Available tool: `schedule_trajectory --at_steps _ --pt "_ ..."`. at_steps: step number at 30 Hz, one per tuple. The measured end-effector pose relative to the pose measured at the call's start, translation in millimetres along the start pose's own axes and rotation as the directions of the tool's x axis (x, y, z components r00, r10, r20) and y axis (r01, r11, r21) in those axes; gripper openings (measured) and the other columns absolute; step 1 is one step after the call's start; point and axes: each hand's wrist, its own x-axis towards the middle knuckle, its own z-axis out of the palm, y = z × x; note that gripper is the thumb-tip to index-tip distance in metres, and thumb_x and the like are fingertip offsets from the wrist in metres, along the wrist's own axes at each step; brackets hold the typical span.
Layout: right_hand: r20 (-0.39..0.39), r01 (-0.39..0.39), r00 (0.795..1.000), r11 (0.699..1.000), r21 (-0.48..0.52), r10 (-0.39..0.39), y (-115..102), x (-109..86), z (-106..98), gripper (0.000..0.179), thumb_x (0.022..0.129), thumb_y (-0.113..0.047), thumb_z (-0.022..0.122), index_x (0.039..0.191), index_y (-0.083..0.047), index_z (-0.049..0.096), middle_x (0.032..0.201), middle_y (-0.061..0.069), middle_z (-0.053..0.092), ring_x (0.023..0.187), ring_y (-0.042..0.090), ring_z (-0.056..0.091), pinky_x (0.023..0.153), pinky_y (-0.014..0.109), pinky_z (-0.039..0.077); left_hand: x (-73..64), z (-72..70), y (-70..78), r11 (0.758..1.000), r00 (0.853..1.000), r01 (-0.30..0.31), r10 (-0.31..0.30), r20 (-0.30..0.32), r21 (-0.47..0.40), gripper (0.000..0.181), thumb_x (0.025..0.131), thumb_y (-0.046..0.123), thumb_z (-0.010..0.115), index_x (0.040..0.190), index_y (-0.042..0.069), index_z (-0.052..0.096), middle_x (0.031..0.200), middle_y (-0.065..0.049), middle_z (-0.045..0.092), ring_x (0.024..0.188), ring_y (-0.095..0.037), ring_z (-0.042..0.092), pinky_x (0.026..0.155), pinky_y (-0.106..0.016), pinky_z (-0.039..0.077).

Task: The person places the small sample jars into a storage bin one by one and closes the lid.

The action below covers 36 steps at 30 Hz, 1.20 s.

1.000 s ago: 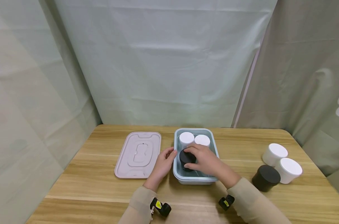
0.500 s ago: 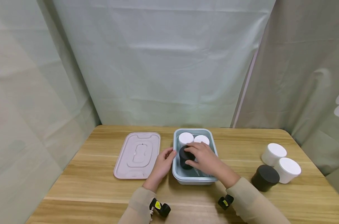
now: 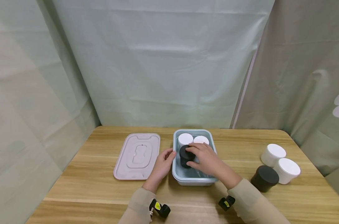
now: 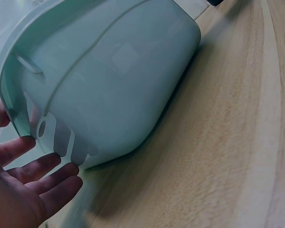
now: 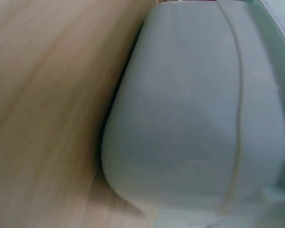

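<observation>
On the left of the wooden table (image 3: 82, 186) there's a pale pink lid (image 3: 137, 157) lying flat. Next along, the left hand (image 3: 162, 163) has its fingers loosely extended, touching the side of the blue-grey tub (image 3: 195, 179). That wrist's black gadget has a yellow sticker (image 3: 157, 206), too small to read. Inside the tub, two white pots (image 3: 185, 139) sit at the far end, with a black pot (image 3: 186, 154) just nearer, on the left side. The right hand (image 3: 205, 158) has thumb and fingers curled round that one; can't tell if it's touching the bottom. Its wrist has a yellow sticker too, also unreadable. Far right, a second black pot (image 3: 264, 178) stands beside two more white ones (image 3: 287, 170)
</observation>
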Motion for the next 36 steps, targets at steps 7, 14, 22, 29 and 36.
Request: schedule_trajectory --at_steps 7,14,22,29,36 --pt "-0.095 0.047 0.995 0.998 0.030 -0.044 10.7 -13.5 -7.6 0.050 0.078 -0.035 0.076 0.117 -0.007 0.064 0.128 0.014 0.059 0.117 0.032 0.054 0.098 0.049 0.043 -12.1 -3.5 25.1 1.000 1.000 0.002 -0.002 -0.004 0.006 0.037 0.097 0.017 0.050 0.124 -0.008 0.055 0.116 -0.022 0.061 0.108 -0.030 0.056 0.095 -0.045 0.046" --pt "-0.118 -0.015 0.993 0.998 0.053 0.021 25.5 -32.1 -18.1 0.050 0.079 -0.034 0.075 0.118 -0.005 0.063 0.129 0.017 0.057 0.117 0.036 0.054 0.098 0.051 0.044 0.9 -0.8 -2.1 1.000 1.000 0.004 -0.004 -0.007 0.005 0.042 0.097 0.028 0.052 0.127 -0.001 0.055 0.120 -0.017 0.061 0.110 -0.025 0.056 0.096 -0.043 0.046" --pt "-0.176 -0.059 0.981 0.994 0.097 0.076 46.0 -53.5 -30.7 0.050 0.078 -0.028 0.076 0.119 -0.002 0.062 0.127 0.020 0.057 0.115 0.039 0.054 0.094 0.054 0.044 4.1 -0.4 -9.3 1.000 1.000 -0.001 0.001 -0.021 0.006 0.042 0.095 0.031 0.054 0.125 0.001 0.057 0.119 -0.016 0.062 0.109 -0.025 0.056 0.097 -0.043 0.045" --pt "-0.193 -0.136 0.970 0.987 0.084 0.151 61.7 -73.6 -40.2 0.048 0.081 -0.025 0.074 0.120 -0.001 0.061 0.129 0.021 0.056 0.117 0.041 0.052 0.095 0.056 0.043 3.9 0.7 -9.1 1.000 1.000 -0.002 0.002 -0.025 0.010 0.042 0.095 0.030 0.054 0.125 0.001 0.058 0.118 -0.015 0.062 0.109 -0.025 0.056 0.097 -0.043 0.045" --pt "-0.166 -0.231 0.954 0.966 0.119 0.248 75.8 -92.3 -51.9 0.049 0.084 -0.026 0.072 0.122 0.001 0.058 0.132 0.024 0.052 0.119 0.045 0.048 0.094 0.060 0.041 4.4 1.5 -9.4 1.000 1.000 0.000 0.000 -0.027 0.011 0.043 0.095 0.031 0.055 0.126 0.001 0.057 0.119 -0.015 0.062 0.110 -0.025 0.056 0.097 -0.043 0.045"
